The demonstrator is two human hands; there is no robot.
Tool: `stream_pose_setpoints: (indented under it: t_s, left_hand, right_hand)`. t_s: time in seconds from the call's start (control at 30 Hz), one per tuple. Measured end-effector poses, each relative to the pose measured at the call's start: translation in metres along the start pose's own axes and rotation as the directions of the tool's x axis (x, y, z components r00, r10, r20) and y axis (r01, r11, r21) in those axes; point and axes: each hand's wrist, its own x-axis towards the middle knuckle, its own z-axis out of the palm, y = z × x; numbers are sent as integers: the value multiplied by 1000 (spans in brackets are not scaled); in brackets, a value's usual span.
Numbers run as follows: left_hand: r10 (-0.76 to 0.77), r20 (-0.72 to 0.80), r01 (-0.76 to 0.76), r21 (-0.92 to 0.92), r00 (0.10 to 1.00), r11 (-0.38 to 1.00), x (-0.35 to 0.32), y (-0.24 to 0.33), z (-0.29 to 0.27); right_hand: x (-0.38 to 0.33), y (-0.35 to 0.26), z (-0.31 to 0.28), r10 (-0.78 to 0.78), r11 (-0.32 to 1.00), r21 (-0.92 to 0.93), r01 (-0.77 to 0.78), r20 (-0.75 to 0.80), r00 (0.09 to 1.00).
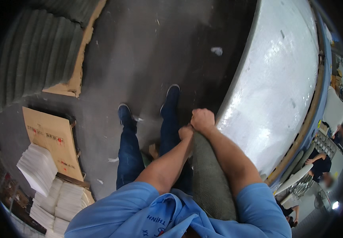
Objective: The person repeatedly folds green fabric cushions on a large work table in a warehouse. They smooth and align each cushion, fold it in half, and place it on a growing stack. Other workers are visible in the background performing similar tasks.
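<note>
The person's left hand [186,132] and right hand [202,119] are both fisted tight on the top edge of a grey pad [211,178]; the 2 hands touch each other; the pad runs down between the forearms toward the blue shirt [139,210]; just to the right lies a big mattress [274,87] wrapped in clear plastic; 2 dark shoes [171,95] stand on the grey floor [139,51]; cardboard [52,139] and white foam sheets [38,166] lie at left.
</note>
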Motion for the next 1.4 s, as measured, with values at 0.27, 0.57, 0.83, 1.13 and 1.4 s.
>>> stream_pose_setpoints:
  t_s: [0.27,0.57,0.83,1.13,1.4]
  left_hand:
    - [-97,-5,96,-82,995,992,14,14,-2]
    - [-169,70,178,-153,983,972,8,20,-13]
    - [589,281,-370,-559,757,742,-136,58,-209]
    - [968,223,-903,-430,-115,-8,-265,72,-247]
    - [833,455,-928,-332,-316,-171,-299,85,-235]
  right_hand:
    - [13,0,12,39,999,-26,-38,6,999]
    - [18,-4,4,-1,1000,-27,0,-35,999]
    - [15,2,8,79,996,44,-77,-42,996]
    - [-38,-14,-62,-118,959,196,205,-381,917]
    - [-330,60,-233,474,848,496,-187,-552,686]
